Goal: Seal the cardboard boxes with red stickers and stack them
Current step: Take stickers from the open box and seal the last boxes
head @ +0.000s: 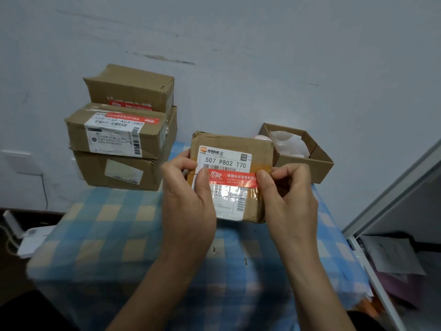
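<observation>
Head view: left hand (188, 197) grips the one cardboard box (262, 151) by its left edge, thumb on the single red sticker (232, 179), which lies left-to-right across the top — right hand (288, 199) seemingly pinches the sticker's right end over the box edge. Far left, three stacked boxes (119, 139); far right — one open box (303, 161).

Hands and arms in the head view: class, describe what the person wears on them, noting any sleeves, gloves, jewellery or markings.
The left hand and right hand are bare: no gloves, rings or watch show. The fingers have short, unpainted nails. The left forearm and right forearm are uncovered down to the picture's bottom edge, so no sleeves are in view. No bands or markings show at either wrist.
</observation>
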